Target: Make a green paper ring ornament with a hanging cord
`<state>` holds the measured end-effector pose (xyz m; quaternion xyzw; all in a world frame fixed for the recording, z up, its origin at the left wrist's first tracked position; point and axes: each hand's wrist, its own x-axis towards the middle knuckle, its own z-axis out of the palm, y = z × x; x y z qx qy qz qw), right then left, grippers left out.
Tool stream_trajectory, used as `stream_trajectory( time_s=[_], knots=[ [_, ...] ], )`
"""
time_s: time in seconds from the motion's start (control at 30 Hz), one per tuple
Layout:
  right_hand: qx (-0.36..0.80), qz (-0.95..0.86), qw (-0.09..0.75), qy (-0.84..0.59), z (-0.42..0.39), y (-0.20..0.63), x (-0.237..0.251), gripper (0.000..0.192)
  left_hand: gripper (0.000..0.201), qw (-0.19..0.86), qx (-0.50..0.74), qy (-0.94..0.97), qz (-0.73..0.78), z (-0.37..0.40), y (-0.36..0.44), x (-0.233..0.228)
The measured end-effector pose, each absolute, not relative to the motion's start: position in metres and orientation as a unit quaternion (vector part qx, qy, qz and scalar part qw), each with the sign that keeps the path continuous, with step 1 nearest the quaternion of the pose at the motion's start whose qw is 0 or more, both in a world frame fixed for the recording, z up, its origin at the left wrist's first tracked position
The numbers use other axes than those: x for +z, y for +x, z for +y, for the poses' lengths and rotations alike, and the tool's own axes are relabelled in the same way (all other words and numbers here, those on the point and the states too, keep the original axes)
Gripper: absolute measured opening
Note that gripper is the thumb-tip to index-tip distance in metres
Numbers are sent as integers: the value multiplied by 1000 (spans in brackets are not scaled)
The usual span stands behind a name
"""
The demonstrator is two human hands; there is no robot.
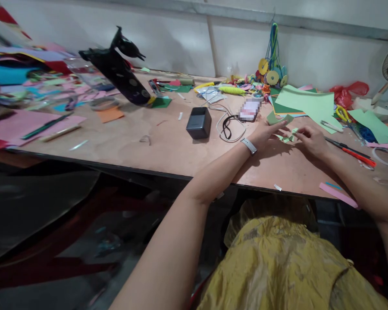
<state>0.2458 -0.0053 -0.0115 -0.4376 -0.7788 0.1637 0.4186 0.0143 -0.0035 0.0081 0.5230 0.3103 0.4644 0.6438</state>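
Observation:
My left hand, with a grey band at the wrist, has its fingers closed round a piece of green paper that sticks out above them. Facing it, my right hand pinches a small light-green folded paper piece between thumb and fingertips. More light-green folded bits show between the two hands, just over the table; whether they join the pinched piece I cannot tell. My fingers partly cover the paper. A phone lies just beyond my left hand.
A dark box-shaped device and a white cable lie left of my hands. Light-green sheets are behind. To the right are a red cutter and yellow-handled scissors. A black holder stands tilted at left.

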Motion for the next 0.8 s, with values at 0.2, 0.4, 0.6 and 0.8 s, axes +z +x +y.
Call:
stream_trajectory(
  time_s=[0.2,0.4,0.6,0.8],
  knots=[
    [248,-700,523,-419,-9,244,7,29,44,625,422,584,300,-7,10,10],
    [196,-734,522,-387,-15,241,18,25,42,586,414,628,302,-7,11,13],
    [89,-778,519,-342,-21,246,26,15,37,547,430,657,291,-7,12,13],
    [44,-803,528,-273,-24,240,29,20,40,529,434,682,257,-6,12,10]
  ],
)
